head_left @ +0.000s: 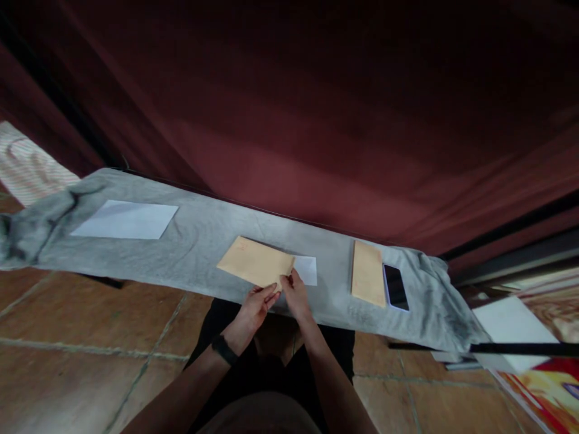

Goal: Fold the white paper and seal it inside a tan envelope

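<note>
A tan paper envelope (256,260) is held at its near right corner by both of my hands, tilted over the middle of the cloth-covered table. My left hand (259,304) pinches its near edge, with a dark band on the wrist. My right hand (295,293) has its fingers closed on the envelope's right end. Just beyond that end, a small white paper (307,269) shows, partly hidden behind the envelope and my right hand. I cannot tell whether it touches the envelope.
White paper sheets (129,219) lie at the table's left. To the right rest more tan envelopes (368,273), with a phone (397,287) beside them. Grey cloth (194,235) covers the narrow table. A dark red curtain (271,150) hangs behind its far edge.
</note>
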`<state>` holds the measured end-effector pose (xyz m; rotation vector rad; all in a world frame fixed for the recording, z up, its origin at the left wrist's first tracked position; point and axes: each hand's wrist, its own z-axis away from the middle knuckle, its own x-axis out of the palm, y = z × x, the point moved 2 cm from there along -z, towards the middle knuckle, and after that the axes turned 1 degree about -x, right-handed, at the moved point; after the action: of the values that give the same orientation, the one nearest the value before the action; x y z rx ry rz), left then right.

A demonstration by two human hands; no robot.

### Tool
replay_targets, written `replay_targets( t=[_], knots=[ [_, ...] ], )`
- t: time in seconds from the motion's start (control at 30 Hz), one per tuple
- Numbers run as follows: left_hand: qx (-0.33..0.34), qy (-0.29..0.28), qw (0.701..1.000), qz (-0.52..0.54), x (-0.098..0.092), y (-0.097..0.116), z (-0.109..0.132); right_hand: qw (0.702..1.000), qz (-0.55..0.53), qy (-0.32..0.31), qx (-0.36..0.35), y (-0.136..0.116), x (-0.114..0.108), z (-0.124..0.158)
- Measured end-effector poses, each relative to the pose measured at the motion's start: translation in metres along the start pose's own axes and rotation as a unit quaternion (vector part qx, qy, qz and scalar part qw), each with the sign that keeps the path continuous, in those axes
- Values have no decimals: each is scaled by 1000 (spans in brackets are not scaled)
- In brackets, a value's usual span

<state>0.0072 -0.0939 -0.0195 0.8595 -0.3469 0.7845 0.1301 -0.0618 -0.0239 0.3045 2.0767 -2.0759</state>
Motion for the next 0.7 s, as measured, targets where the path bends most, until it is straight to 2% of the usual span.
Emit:
replay_targets(
  t=[0.13,0.3,0.43,0.5,0.53,0.57,0.6,0.63,0.67,0.7],
  knots=[
    [-14,0,1000,15,-5,4,0,990,-129,-16,62,2,0,2],
    [-53,-16,998,14,-3,0,1,970,-223,-35,92,-1,-8,8],
    [-81,-45,995,-43,-3,-14,13,984,-163,-35,58,-4,-16,7],
    [-94,-87,980,-149,-4,-18,22,991,-122,-16,47,-3,-24,6],
    [-70,-112,966,-223,-4,-17,27,994,-104,-1,42,-3,-28,6],
    [-17,-138,942,-305,-3,-14,31,996,-86,11,35,-2,-33,6],
    [73,-153,905,-391,0,-7,33,997,-66,20,25,-2,-37,7],
    [193,-151,846,-473,3,2,36,998,-49,24,13,-2,-40,8],
    [305,-151,763,-549,8,12,37,999,-37,22,1,-2,-43,9],
    [392,-142,665,-619,12,20,37,999,-31,16,-8,-3,-45,10]
  ],
)
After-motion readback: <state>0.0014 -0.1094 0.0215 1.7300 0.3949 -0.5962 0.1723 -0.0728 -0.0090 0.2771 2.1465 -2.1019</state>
